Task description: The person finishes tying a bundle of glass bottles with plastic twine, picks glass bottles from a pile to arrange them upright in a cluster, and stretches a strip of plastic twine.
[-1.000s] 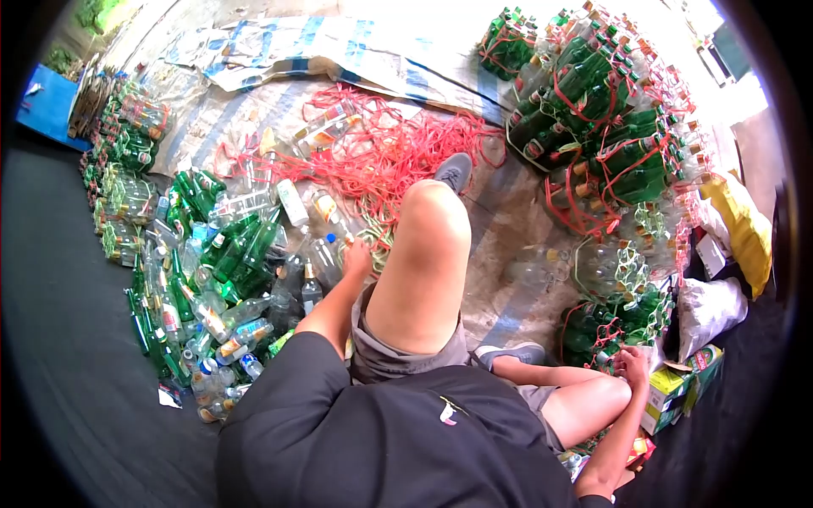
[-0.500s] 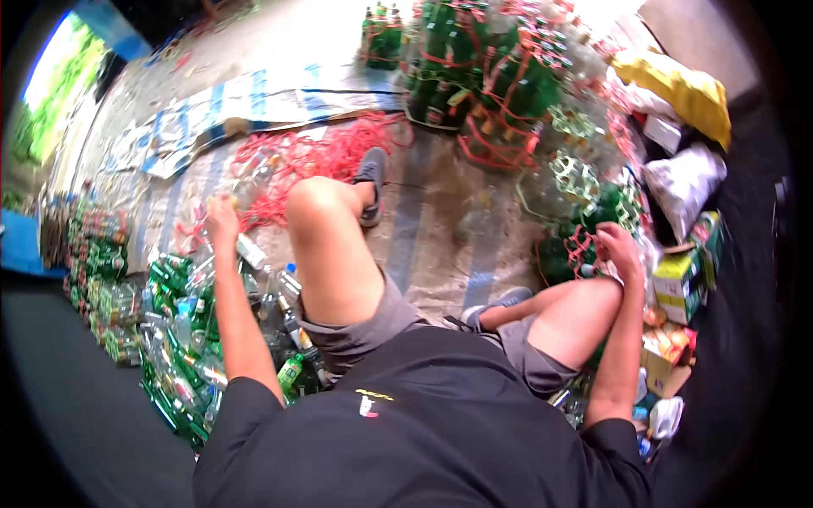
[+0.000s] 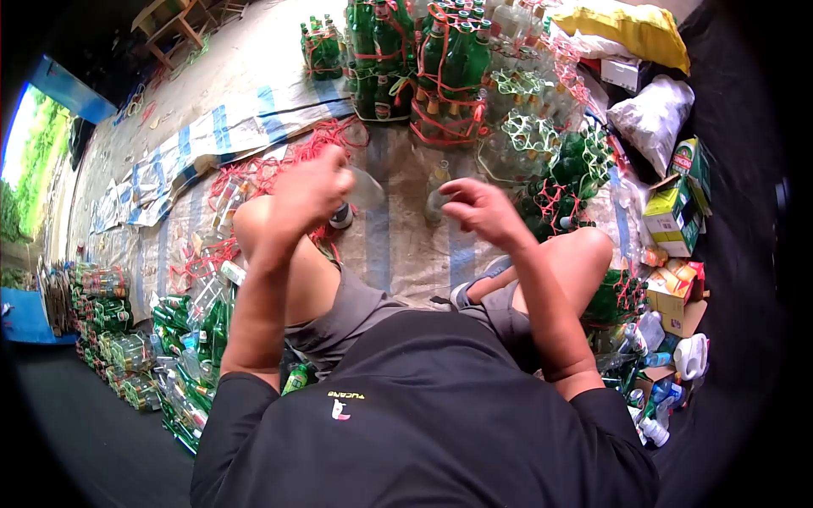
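Note:
My left hand (image 3: 318, 193) is in front of my raised knee, its fingers closed around a clear glass bottle (image 3: 366, 190) that is blurred by motion. To the right, my right hand (image 3: 484, 213) hovers with thumb and fingers apart and nothing visible between them. Just beyond its fingertips a clear bottle (image 3: 437, 193) stands on the striped mat (image 3: 398, 245). Red plastic strapping (image 3: 326, 135) lies heaped behind my left hand. Farther right are green bottles bound with red strapping (image 3: 559, 203).
Tied bundles of green bottles (image 3: 453, 63) stand at the back. Loose bottles (image 3: 190, 339) are piled on my left, beside stacked bundles (image 3: 110, 309). On the right are a white sack (image 3: 652, 118), a green-yellow carton (image 3: 671, 216) and a white jug (image 3: 690, 356).
My left hand has come right and inward from the left side with the clear bottle. My right hand has moved left from the strapped bottles toward the standing bottle. The view has shifted.

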Demonstrator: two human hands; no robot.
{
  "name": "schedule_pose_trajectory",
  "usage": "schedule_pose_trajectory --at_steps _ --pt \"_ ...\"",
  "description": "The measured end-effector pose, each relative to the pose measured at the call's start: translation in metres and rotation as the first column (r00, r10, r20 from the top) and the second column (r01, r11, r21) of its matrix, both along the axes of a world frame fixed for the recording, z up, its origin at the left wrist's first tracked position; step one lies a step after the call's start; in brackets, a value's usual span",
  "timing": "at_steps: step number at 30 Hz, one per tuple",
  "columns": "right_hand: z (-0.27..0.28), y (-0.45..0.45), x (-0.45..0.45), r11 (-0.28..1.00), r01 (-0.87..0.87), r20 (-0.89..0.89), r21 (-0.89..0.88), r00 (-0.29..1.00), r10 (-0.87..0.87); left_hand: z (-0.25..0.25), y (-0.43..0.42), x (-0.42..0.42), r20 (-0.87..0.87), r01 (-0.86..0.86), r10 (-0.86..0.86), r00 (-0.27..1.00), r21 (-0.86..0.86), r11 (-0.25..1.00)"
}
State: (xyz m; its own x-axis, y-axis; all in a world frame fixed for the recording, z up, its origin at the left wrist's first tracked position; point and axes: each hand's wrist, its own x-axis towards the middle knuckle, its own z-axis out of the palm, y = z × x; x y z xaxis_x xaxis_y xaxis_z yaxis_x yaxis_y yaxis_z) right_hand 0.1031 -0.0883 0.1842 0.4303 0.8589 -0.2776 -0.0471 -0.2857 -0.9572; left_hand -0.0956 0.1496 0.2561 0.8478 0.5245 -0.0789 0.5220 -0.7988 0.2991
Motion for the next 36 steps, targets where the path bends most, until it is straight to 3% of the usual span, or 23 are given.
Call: schedule_pose_trajectory --at_steps 1,3,6,7,11,13,15,17,19,21,23,25,27,29,33,35,36 --pt "-0.022 0.004 -0.011 1.000 -0.019 -0.023 0.015 1.000 0.019 -0.024 -0.007 0.015 -0.045 0.038 -0.044 0.998 -0.123 0.992" --pt "-0.069 0.010 -0.031 0.999 -0.013 0.105 0.031 0.994 0.009 -0.074 -0.032 0.043 -0.150 0.067 -0.100 0.984 -0.213 0.975" --pt "-0.099 0.002 -0.059 0.990 0.112 0.385 -0.088 0.920 -0.069 -0.125 -0.087 0.059 -0.174 0.146 -0.186 0.967 -0.218 0.965" --pt "-0.110 -0.003 -0.069 0.986 0.168 0.499 -0.005 0.855 -0.143 -0.133 -0.103 0.059 -0.143 0.198 -0.231 0.962 -0.214 0.957" --pt "-0.129 -0.020 -0.071 0.973 0.177 0.517 -0.151 0.853 -0.075 -0.170 -0.119 0.055 -0.088 0.288 -0.331 0.939 -0.323 0.902" --pt "-0.143 -0.020 -0.067 0.944 0.153 0.627 -0.292 0.776 0.068 -0.184 -0.115 0.058 -0.066 0.315 -0.360 0.931 -0.360 0.878" --pt "-0.154 -0.021 -0.068 0.943 0.153 0.656 -0.297 0.750 0.085 -0.195 -0.111 0.062 -0.170 0.305 -0.414 0.894 -0.445 0.842" --pt "-0.161 -0.024 -0.065 0.927 0.175 0.643 -0.331 0.761 0.086 -0.168 -0.095 0.063 -0.190 0.281 -0.461 0.867 -0.579 0.766" --pt "-0.166 -0.020 -0.059 0.891 0.261 0.649 -0.372 0.759 0.048 -0.162 -0.075 0.063 -0.102 0.289 -0.388 0.916 -0.503 0.814" --pt "-0.179 -0.017 -0.052 0.901 0.320 0.683 -0.294 0.730 -0.037 -0.144 -0.062 0.061 -0.130 0.106 -0.165 0.978 -0.374 0.921" --pt "-0.179 -0.012 -0.046 0.896 0.323 0.671 -0.304 0.741 -0.039 -0.140 -0.055 0.057 -0.022 -0.006 0.002 1.000 -0.211 0.977" --pt "-0.189 -0.005 -0.039 0.896 0.323 0.658 -0.306 0.751 -0.046 -0.142 -0.049 0.056 0.005 -0.017 0.018 1.000 -0.227 0.974" --pt "-0.214 -0.004 -0.031 0.923 0.342 0.702 -0.178 0.701 -0.124 -0.141 -0.046 0.055 0.021 -0.017 0.022 1.000 -0.239 0.971" --pt "-0.229 -0.002 -0.024 0.922 0.333 0.658 -0.195 0.742 -0.129 -0.132 -0.046 0.055 -0.079 0.010 -0.035 0.996 -0.292 0.956" --pt "-0.247 0.007 -0.017 0.927 0.323 0.696 -0.188 0.711 -0.106 -0.128 -0.045 0.050 -0.013 0.042 -0.048 0.999 -0.301 0.953" --pt "-0.249 0.015 -0.016 0.939 0.329 0.791 -0.103 0.599 -0.123 -0.123 -0.044 0.050 -0.008 0.034 -0.039 0.999 -0.308 0.951" --pt "-0.251 0.018 -0.015 0.942 0.319 0.788 -0.107 0.605 -0.115 -0.120 -0.043 0.049 -0.004 0.033 -0.036 0.999 -0.311 0.950"
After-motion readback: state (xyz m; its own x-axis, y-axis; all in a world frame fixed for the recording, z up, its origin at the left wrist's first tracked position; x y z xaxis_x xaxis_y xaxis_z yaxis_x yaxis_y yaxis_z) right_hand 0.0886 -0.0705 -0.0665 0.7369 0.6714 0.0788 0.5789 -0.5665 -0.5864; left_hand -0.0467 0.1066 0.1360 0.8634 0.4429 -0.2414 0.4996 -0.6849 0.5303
